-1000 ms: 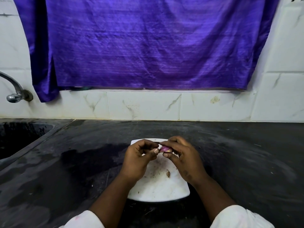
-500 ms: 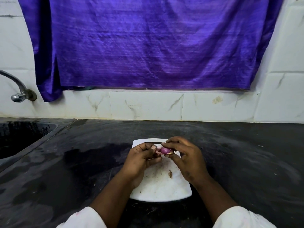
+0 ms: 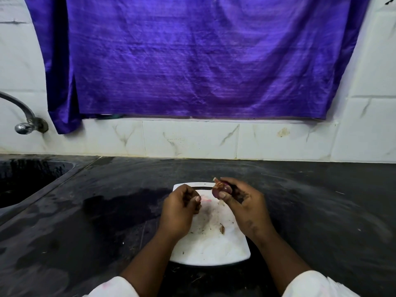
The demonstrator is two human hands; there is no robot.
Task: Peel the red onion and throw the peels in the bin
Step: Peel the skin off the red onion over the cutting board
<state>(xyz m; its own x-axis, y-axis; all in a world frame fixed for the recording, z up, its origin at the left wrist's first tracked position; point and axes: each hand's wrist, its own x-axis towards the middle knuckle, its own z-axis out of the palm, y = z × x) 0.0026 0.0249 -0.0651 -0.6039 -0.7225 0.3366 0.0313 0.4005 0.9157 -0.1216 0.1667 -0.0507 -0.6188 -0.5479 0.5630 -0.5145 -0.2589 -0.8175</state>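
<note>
The right hand point(image 3: 248, 211) covers much of the red onion point(image 3: 222, 189). I cannot tell whether the left hand point(image 3: 180, 211) pinches anything in its curled fingers. The sink point(image 3: 25, 183) runs off the left edge.

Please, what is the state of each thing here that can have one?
red onion: partly peeled, loose skin on top
right hand: grips the red onion
left hand: fingers curled, hold unclear
cutting board: lying flat, peel scraps on it
purple curtain: drawn shut

Two hands point(image 3: 180, 211) point(image 3: 246, 209), one onion point(image 3: 222, 190), one board point(image 3: 214, 249)
</note>
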